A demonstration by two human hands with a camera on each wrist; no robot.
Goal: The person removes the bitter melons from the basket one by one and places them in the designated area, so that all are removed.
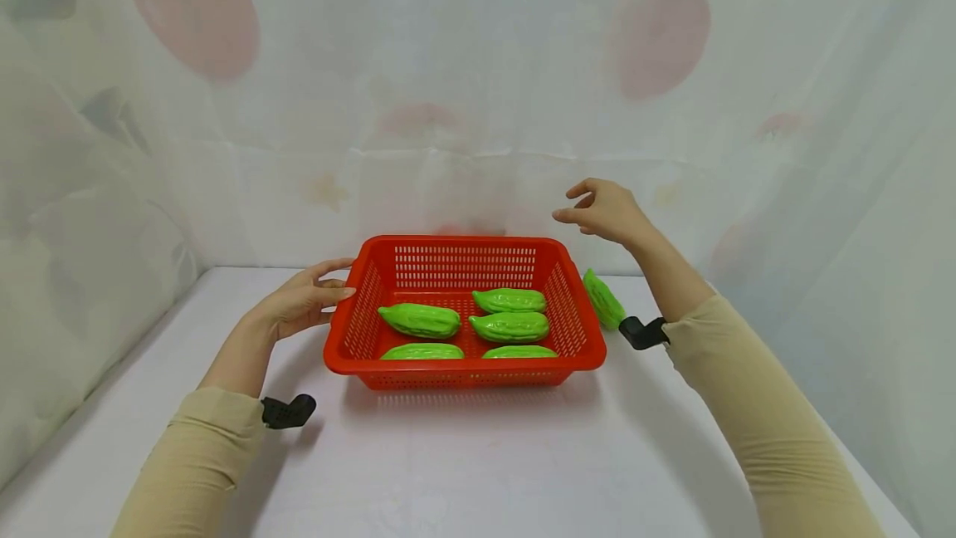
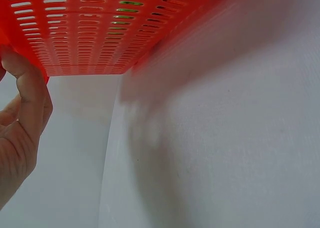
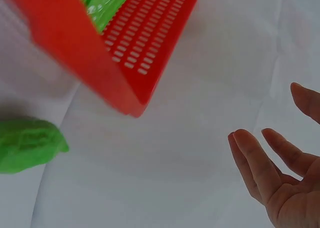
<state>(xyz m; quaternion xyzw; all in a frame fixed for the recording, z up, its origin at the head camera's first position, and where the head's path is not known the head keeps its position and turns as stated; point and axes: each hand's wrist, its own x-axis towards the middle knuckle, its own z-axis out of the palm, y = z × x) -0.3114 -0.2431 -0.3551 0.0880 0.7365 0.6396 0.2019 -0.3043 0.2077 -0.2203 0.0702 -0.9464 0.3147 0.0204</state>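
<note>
My left hand (image 1: 308,299) grips the left rim of a red plastic basket (image 1: 478,365), thumb over the edge. Its fingers (image 2: 32,100) bend up against the slotted wall in the left wrist view. Several green bitter gourds (image 1: 420,320) lie inside the basket, the nearest ones partly hidden by the front rim. Past the back right corner my right hand (image 1: 607,210) hangs in the air, fingers loosely spread and holding nothing, as the right wrist view also shows. One more bitter gourd (image 1: 603,300) lies on the table outside the basket's right side, below that hand.
The table (image 1: 463,463) has a white cover. A pale curtain with faded fruit prints (image 1: 478,106) hangs right behind the basket, and more sheeting closes both sides. Black wrist mounts (image 1: 290,412) stick out from both sleeves.
</note>
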